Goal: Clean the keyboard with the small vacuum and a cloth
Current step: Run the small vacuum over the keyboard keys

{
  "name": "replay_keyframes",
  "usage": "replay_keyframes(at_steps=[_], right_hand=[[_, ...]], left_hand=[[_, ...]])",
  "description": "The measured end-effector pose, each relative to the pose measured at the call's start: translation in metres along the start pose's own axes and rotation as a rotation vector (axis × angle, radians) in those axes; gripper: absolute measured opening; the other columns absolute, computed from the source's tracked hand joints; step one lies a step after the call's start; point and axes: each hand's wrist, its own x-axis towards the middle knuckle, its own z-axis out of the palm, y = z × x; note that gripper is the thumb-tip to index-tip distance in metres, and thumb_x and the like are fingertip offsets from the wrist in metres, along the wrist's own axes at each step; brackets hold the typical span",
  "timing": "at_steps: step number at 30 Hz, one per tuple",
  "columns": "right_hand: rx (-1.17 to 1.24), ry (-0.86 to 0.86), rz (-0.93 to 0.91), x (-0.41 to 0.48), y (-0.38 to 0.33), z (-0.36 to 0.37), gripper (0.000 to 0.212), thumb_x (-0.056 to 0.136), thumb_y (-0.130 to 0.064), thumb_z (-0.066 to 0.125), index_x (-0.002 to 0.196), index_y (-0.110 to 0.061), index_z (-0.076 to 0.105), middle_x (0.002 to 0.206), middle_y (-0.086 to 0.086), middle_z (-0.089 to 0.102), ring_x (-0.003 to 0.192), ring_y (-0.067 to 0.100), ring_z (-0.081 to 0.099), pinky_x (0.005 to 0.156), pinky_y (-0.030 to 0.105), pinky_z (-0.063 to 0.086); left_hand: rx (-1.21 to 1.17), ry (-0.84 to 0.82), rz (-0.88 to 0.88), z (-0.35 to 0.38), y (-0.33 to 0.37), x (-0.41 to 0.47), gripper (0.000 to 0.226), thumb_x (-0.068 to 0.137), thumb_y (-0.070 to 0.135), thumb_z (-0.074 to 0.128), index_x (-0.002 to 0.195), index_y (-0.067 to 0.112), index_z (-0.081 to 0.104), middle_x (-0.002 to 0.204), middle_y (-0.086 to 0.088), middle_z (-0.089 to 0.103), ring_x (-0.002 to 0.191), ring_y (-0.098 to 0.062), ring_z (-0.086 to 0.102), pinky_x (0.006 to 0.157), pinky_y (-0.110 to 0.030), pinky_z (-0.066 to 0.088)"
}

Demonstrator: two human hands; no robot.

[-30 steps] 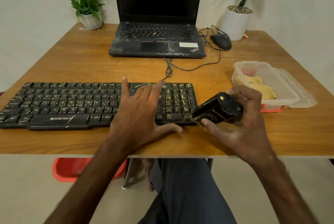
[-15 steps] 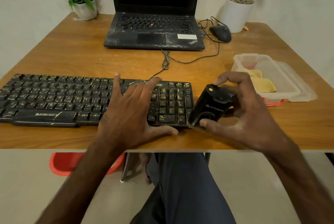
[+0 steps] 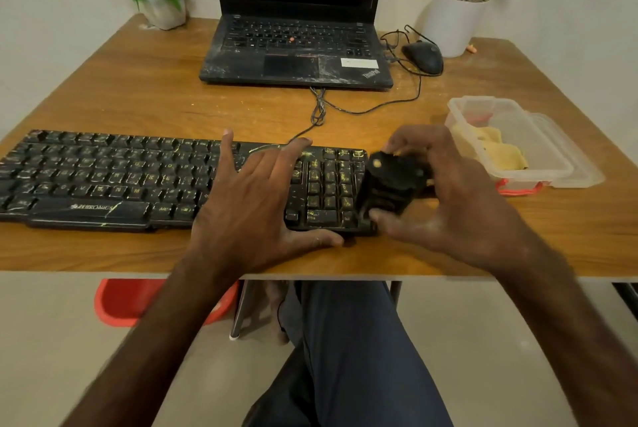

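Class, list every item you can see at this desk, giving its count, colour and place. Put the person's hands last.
table: one, brown wood, under everything
keyboard: one, black with yellow marks, front left
small vacuum: one, black, at the keyboard's right end
container: one, clear plastic, right side
cloth: one, yellow, inside the container
laptop: one, black, open, far middle
mouse: one, black, right of the laptop
cable: one, black, between laptop and keyboard
flower pot: one, white, far left corner
plant pot: one, white, far right
tub: one, red, on the floor under the table
left hand: one, flat on the keyboard
right hand: one, gripping the small vacuum
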Motion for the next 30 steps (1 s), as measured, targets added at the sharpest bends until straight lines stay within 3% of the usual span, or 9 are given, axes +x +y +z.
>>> replay_keyframes(at_steps=[3,9,15,21,26,30], right_hand=[[-0.085,0.015,0.015,0.014,0.005,0.000,0.065,0.076,-0.021,0.077,0.123,-0.028,0.033,0.104,-0.008,0.052,0.091,0.011,0.059,0.070,0.031,0.055],[0.096,-0.154,0.035,0.008,-0.005,-0.008,0.069,0.073,-0.016,0.082,0.122,-0.031,0.035,0.105,-0.010,0.056,0.099,0.007,0.062,0.067,0.025,0.059],[0.022,0.027,0.080,0.026,0.008,0.001,0.069,0.075,-0.014,0.082,0.123,-0.023,0.032,0.102,-0.006,0.058,0.091,0.010,0.064,0.068,0.032,0.058],[0.203,-0.110,0.090,-0.002,-0.005,-0.005,0.067,0.072,-0.029,0.080,0.119,-0.039,0.032,0.111,-0.006,0.060,0.101,0.008,0.065,0.070,0.023,0.059],[0.022,0.092,0.094,0.021,0.014,0.001,0.069,0.075,-0.014,0.082,0.120,-0.028,0.031,0.103,0.000,0.058,0.092,0.010,0.063,0.070,0.027,0.059],[0.169,-0.038,0.092,0.012,0.002,-0.001,0.070,0.074,-0.012,0.083,0.118,-0.029,0.031,0.103,-0.003,0.060,0.095,0.013,0.066,0.069,0.029,0.060]], left_hand=[[-0.009,-0.001,0.002,0.000,0.000,0.000,0.123,0.068,0.101,0.033,0.152,0.011,0.031,0.133,-0.012,0.062,0.125,-0.028,0.058,0.118,-0.070,0.009],[0.010,0.009,-0.006,0.000,-0.001,0.000,0.123,0.069,0.101,0.033,0.152,0.010,0.030,0.133,-0.011,0.062,0.124,-0.027,0.059,0.118,-0.070,0.011],[-0.019,-0.006,-0.002,0.000,-0.001,-0.001,0.124,0.068,0.101,0.031,0.153,0.011,0.030,0.135,-0.011,0.061,0.126,-0.027,0.058,0.118,-0.070,0.008],[-0.005,0.003,-0.006,0.001,-0.002,0.000,0.123,0.069,0.101,0.033,0.153,0.011,0.029,0.134,-0.011,0.062,0.125,-0.027,0.059,0.118,-0.070,0.011],[-0.019,-0.002,0.015,0.000,-0.001,0.000,0.122,0.070,0.100,0.033,0.153,0.011,0.030,0.135,-0.013,0.061,0.126,-0.028,0.058,0.118,-0.070,0.010],[-0.007,0.005,0.004,0.000,-0.002,-0.001,0.121,0.070,0.099,0.034,0.152,0.010,0.030,0.132,-0.013,0.062,0.124,-0.028,0.059,0.118,-0.070,0.012]])
